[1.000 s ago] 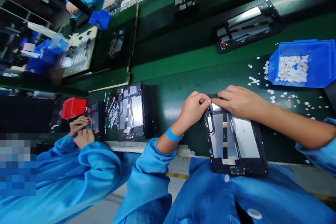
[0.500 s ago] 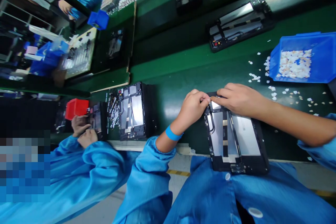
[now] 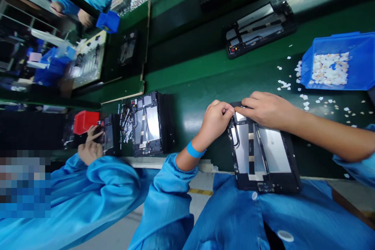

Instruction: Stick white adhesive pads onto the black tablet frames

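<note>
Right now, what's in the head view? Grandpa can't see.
Bare left hand and bare right hand are at the far end of a flat black device with silver panels. To the right, a blue plastic bin holds small white pieces.

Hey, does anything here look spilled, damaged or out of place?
Yes: small white pieces lie scattered on the green bench outside the blue bin, which holds many similar ones, so they look spilled. The nearest opened device shows no obvious damage.

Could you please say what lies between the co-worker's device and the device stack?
In the head view, a loose scatter of thin strips lies between them.
</note>
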`<state>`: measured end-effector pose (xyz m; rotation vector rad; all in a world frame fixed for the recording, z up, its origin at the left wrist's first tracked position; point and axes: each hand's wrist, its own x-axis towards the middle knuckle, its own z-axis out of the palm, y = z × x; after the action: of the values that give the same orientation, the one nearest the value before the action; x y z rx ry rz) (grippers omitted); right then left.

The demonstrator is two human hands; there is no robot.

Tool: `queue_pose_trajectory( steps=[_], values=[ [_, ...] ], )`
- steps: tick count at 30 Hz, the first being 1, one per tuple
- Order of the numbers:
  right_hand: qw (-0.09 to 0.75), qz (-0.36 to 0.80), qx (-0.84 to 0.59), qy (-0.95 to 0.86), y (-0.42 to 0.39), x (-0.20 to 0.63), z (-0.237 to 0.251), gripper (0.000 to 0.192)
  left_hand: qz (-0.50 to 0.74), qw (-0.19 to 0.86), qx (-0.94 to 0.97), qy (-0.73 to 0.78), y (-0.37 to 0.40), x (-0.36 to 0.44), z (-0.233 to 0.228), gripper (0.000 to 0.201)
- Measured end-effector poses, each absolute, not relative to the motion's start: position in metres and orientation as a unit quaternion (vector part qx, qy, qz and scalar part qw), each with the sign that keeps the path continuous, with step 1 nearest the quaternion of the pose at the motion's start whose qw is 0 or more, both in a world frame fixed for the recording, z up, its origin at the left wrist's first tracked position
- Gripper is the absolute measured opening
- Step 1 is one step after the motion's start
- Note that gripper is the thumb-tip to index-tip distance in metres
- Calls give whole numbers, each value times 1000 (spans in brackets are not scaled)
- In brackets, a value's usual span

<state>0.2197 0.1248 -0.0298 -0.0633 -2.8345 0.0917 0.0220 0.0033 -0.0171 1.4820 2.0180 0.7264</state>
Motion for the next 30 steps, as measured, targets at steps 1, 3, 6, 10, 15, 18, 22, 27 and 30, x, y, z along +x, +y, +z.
queue_pose_trajectory(
  steps=[1, 3, 6, 10, 15, 18, 22, 27, 30],
  values=[
    [152, 33, -22, -988, 125, 220, -30, 32, 268, 263, 548, 747, 4, 22, -17, 13],
    [151, 31, -22, -988, 125, 220, -30, 32, 268, 262, 549, 748, 4, 22, -17, 14],
    [149, 26, -20, -988, 125, 219, -31, 32, 269, 257, 553, 746, 4, 22, -18, 14],
    [146, 28, -22, -989, 125, 219, -32, 31, 261, 241, 559, 749, 2, 25, -19, 14],
    [142, 37, -26, -989, 125, 219, -31, 33, 270, 189, 567, 755, -7, 34, -21, 12],
    [139, 45, -24, -989, 125, 219, -30, 33, 281, 181, 566, 753, -10, 36, -24, 10],
    [137, 36, -23, -990, 126, 220, -31, 34, 325, 228, 514, 761, -5, 32, -30, 18],
    [135, 33, -16, -990, 126, 220, -32, 40, 391, 364, 403, 743, 3, 26, -38, 20],
    [135, 39, -19, -990, 126, 220, -31, 39, 401, 379, 389, 738, 4, 27, -39, 17]
  ],
)
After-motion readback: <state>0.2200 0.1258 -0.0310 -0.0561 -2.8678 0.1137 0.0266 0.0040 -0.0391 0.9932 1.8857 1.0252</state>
